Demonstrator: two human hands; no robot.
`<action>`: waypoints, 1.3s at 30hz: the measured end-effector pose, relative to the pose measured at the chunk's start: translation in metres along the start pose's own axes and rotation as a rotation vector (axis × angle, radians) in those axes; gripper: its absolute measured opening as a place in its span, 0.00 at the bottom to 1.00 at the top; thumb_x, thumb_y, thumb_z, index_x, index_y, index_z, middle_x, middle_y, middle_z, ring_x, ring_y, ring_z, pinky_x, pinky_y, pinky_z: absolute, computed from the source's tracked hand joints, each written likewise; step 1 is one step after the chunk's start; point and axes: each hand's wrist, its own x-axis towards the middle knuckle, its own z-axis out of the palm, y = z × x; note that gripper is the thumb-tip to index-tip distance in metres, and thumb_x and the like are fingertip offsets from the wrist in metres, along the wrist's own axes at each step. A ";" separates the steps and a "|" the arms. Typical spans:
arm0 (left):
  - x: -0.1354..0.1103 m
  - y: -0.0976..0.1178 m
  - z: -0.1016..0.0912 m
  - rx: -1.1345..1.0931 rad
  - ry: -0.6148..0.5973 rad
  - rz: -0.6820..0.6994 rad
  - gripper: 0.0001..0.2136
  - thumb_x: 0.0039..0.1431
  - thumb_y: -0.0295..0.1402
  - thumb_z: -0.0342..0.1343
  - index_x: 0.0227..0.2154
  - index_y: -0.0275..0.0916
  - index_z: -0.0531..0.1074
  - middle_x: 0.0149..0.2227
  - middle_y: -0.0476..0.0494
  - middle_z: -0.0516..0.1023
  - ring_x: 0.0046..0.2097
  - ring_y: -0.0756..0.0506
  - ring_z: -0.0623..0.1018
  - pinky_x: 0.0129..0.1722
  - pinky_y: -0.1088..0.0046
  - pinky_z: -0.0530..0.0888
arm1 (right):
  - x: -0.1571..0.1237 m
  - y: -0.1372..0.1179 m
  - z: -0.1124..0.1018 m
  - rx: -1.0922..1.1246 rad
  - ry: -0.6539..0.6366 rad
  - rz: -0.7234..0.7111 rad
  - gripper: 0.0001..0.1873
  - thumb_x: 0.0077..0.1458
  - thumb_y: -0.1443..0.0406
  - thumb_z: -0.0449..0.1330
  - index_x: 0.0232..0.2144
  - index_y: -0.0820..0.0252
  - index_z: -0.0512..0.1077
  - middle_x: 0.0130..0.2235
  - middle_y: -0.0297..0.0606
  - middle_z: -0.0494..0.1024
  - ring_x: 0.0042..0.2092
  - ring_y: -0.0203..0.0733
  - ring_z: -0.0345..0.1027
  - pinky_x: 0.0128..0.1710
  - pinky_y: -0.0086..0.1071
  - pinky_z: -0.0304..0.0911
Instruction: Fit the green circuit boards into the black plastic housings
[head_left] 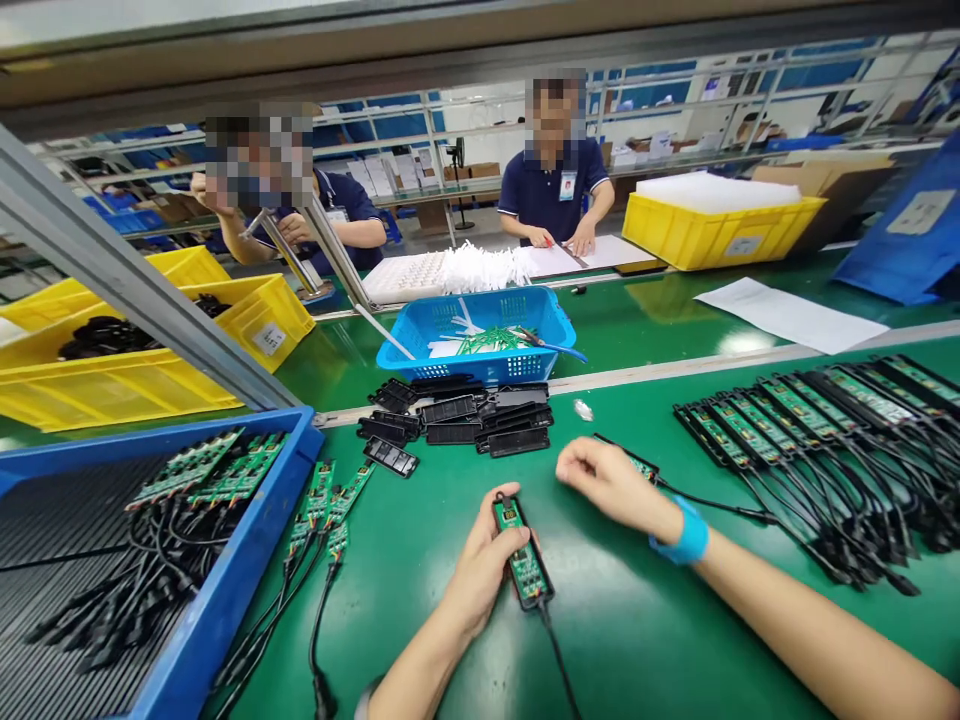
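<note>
My left hand (487,560) is closed around a black plastic case (541,580) with a green circuit board (525,562) lying in it. The thumb presses on the board, and a black cable runs from the case's lower end toward me. To the right, my right hand (600,478), with a blue wristband (684,532), hangs above the table with its fingers curled; whatever they hold, if anything, is hidden. Behind that wrist lies another cased board (643,466), partly covered. Ahead of both hands is a pile of black case covers (454,410).
A blue tray (247,560) of cabled boards stands left, with several loose boards (322,500) beside it. Rows of cased boards (795,415) lie right. A blue basket (480,375) holds green and white strips. Two co-workers (555,195) work beyond, near yellow bins (675,235).
</note>
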 end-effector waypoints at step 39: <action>0.006 0.039 -0.068 1.369 0.649 0.355 0.11 0.56 0.23 0.47 0.39 0.40 0.70 0.42 0.39 0.72 0.45 0.41 0.72 0.44 0.64 0.70 | -0.043 0.038 0.020 -0.594 0.279 -0.202 0.23 0.53 0.76 0.43 0.44 0.64 0.73 0.40 0.57 0.72 0.37 0.56 0.68 0.30 0.45 0.57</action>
